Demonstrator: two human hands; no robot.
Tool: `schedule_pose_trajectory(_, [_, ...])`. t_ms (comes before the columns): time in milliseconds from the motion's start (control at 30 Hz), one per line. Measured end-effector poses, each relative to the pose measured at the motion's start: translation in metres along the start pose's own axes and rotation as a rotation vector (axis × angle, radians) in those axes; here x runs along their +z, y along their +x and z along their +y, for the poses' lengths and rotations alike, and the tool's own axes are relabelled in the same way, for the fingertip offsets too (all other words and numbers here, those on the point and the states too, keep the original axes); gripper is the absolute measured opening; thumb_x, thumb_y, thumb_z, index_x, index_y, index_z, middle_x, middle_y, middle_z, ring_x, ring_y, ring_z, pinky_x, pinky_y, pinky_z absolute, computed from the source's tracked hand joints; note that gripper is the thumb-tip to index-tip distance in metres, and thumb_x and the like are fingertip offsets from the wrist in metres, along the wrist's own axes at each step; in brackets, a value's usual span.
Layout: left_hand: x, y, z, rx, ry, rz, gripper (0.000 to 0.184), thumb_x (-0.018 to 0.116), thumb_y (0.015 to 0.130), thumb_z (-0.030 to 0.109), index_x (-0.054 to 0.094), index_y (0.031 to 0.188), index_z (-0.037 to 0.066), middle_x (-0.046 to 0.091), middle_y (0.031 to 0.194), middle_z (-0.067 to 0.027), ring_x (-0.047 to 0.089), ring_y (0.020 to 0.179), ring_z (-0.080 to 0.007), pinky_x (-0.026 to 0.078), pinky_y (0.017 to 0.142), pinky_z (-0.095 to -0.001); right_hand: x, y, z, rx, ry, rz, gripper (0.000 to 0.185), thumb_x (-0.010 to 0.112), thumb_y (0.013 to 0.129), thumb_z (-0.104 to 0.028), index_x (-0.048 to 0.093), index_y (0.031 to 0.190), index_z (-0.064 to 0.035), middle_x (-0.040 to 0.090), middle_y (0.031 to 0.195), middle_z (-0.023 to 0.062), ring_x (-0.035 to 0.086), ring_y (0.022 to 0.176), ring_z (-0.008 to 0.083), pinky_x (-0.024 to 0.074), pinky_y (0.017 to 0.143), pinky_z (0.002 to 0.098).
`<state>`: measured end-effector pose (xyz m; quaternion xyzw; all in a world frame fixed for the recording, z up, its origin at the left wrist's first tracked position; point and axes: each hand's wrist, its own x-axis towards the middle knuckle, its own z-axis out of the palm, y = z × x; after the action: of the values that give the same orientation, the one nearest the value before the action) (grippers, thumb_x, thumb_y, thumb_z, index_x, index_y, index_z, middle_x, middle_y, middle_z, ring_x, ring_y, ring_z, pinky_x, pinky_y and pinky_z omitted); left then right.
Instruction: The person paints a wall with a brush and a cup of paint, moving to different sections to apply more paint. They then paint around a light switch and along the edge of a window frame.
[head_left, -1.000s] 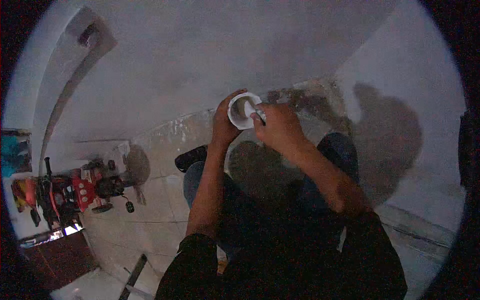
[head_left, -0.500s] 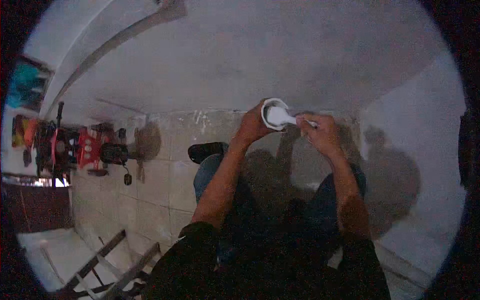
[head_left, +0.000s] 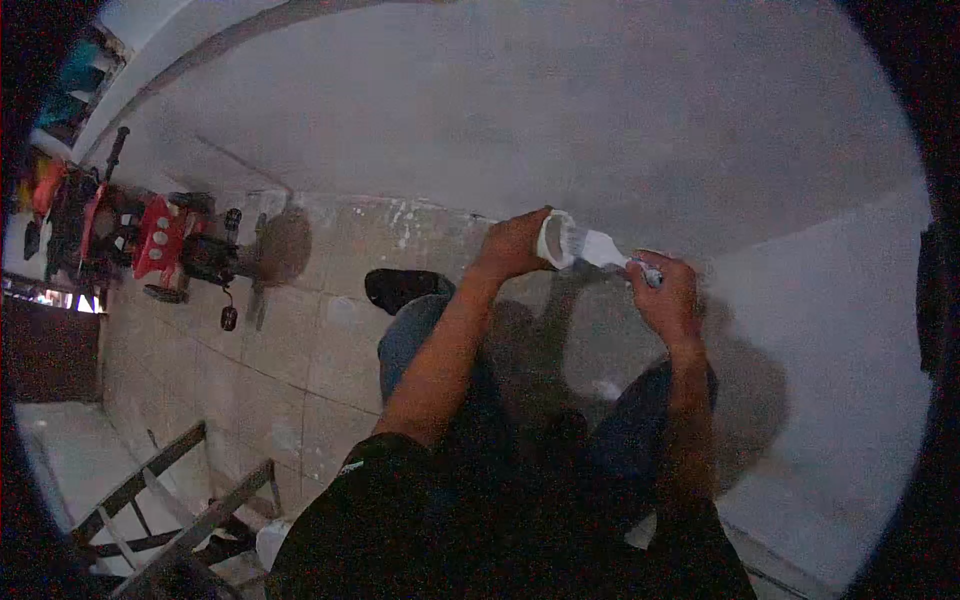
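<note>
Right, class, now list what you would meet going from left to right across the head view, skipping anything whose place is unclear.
Red wheeled vehicle, dark shoe, left hand, white cup, brush, right hand.

In dim, grainy light, the black cloth shirt [head_left: 500,540] sinks into darkness, a soft-edged grey shadow [head_left: 745,400] darkens the smooth pale-grey wall [head_left: 850,300], and fisheye distortion curves the view toward blurred, black-rimmed edges.
</note>
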<state>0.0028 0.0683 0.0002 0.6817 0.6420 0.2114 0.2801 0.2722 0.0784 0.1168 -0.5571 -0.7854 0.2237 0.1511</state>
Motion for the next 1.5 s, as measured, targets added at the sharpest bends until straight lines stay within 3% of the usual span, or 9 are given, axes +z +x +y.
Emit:
schedule_pose_trajectory(333, [-0.032, -0.019, -0.037, -0.188, -0.025, 0.267, 0.113, 0.095, 0.065, 0.047, 0.04, 0.155, 0.004, 0.062, 0.142, -0.0185, 0.061, 0.129, -0.0361, 0.052, 0.106, -0.047, -0.003, 0.011, 0.03, -0.075, 0.187, -0.029, 0.045, 0.07, 0.1, -0.036, 0.071, 0.122, 0.0033, 0.075, 0.112, 0.019, 0.07, 0.108, 0.026, 0.0544, 0.094, 0.0422])
schedule_pose_trajectory(467, [-0.064, -0.039, -0.046, -0.36, -0.105, 0.555, 0.122, 0.096, 0.06, 0.055, 0.04, 0.15, -0.006, 0.065, 0.133, -0.0266, 0.066, 0.122, -0.0388, 0.054, 0.101, -0.0464, 0.029, 0.019, 0.016, 0.093, 0.293, -0.011, 0.043, 0.07, 0.098, -0.036, 0.069, 0.13, -0.0084, 0.074, 0.115, 0.0205, 0.07, 0.109, 0.0364, 0.0534, 0.094, 0.0453])
schedule_pose_trajectory(733, [-0.094, -0.059, -0.069, -0.43, -0.23, 1.149, 0.094, 0.097, 0.065, 0.045, 0.053, 0.135, 0.001, 0.068, 0.125, -0.0246, 0.067, 0.116, -0.0423, 0.053, 0.097, -0.0503, 0.169, 0.083, -0.063, -0.394, 0.198, 0.107, 0.042, 0.058, 0.103, -0.016, 0.057, 0.144, -0.0074, 0.063, 0.133, 0.0231, 0.066, 0.118, 0.038, 0.0545, 0.097, 0.0463])
schedule_pose_trajectory(967, [-0.095, -0.06, -0.075, -0.43, -0.211, 1.186, 0.095, 0.097, 0.065, 0.047, 0.053, 0.136, 0.001, 0.068, 0.127, -0.0238, 0.067, 0.116, -0.0417, 0.054, 0.096, -0.0484, 0.182, 0.076, 0.002, -0.305, 0.182, 0.406, 0.042, 0.059, 0.101, -0.014, 0.058, 0.142, -0.006, 0.064, 0.131, 0.0255, 0.065, 0.115, 0.0418, 0.0537, 0.097, 0.0483])
schedule_pose_trajectory(1100, [-0.094, -0.058, -0.07, -0.343, -0.292, 1.186, 0.096, 0.097, 0.065, 0.048, 0.052, 0.136, 0.002, 0.068, 0.126, -0.023, 0.068, 0.115, -0.0408, 0.054, 0.097, -0.0483, 0.128, 0.022, 0.044, 0.027, 0.006, 0.534, 0.039, 0.058, 0.103, -0.018, 0.06, 0.14, -0.0041, 0.064, 0.133, 0.0248, 0.065, 0.118, 0.0415, 0.052, 0.098, 0.0485])
schedule_pose_trajectory(1167, [-0.093, -0.059, -0.073, -0.315, -0.319, 1.188, 0.095, 0.097, 0.065, 0.047, 0.052, 0.136, 0.002, 0.068, 0.126, -0.0225, 0.068, 0.116, -0.0404, 0.054, 0.098, -0.0481, 0.171, 0.014, 0.132, 0.311, 0.662, 0.731, 0.039, 0.058, 0.103, -0.018, 0.061, 0.139, -0.0036, 0.065, 0.135, 0.0227, 0.064, 0.119, 0.0404, 0.0506, 0.1, 0.0492])
schedule_pose_trajectory(1300, [-0.093, -0.057, -0.073, -0.305, -0.367, 1.194, 0.091, 0.097, 0.067, 0.045, 0.053, 0.134, 0.002, 0.068, 0.126, -0.0209, 0.068, 0.116, -0.0387, 0.053, 0.1, -0.0468, 0.146, 0.009, 0.098, 0.521, 0.165, 0.889, 0.039, 0.06, 0.102, -0.016, 0.061, 0.139, -0.0031, 0.065, 0.134, 0.0221, 0.065, 0.117, 0.0399, 0.0511, 0.099, 0.0484])
schedule_pose_trajectory(1367, [-0.089, -0.047, -0.077, -0.316, -0.346, 1.21, 0.09, 0.097, 0.067, 0.044, 0.053, 0.133, 0.002, 0.069, 0.125, -0.0205, 0.068, 0.116, -0.0381, 0.054, 0.099, -0.0465, 0.171, 0.034, 0.062, -0.005, 0.228, 0.91, 0.04, 0.061, 0.1, -0.011, 0.061, 0.139, -0.003, 0.066, 0.132, 0.024, 0.066, 0.114, 0.0396, 0.0515, 0.097, 0.0474])
schedule_pose_trajectory(1500, [-0.092, -0.052, -0.076, -0.368, -0.194, 1.284, 0.086, 0.097, 0.068, 0.043, 0.055, 0.131, 0.002, 0.069, 0.125, -0.0208, 0.068, 0.117, -0.0379, 0.053, 0.1, -0.047, 0.222, 0.044, -0.051, 0.154, 0.419, 0.476, 0.047, 0.062, 0.097, -0.005, 0.058, 0.144, -0.0031, 0.066, 0.131, 0.0263, 0.065, 0.119, 0.0401, 0.0501, 0.101, 0.0461])
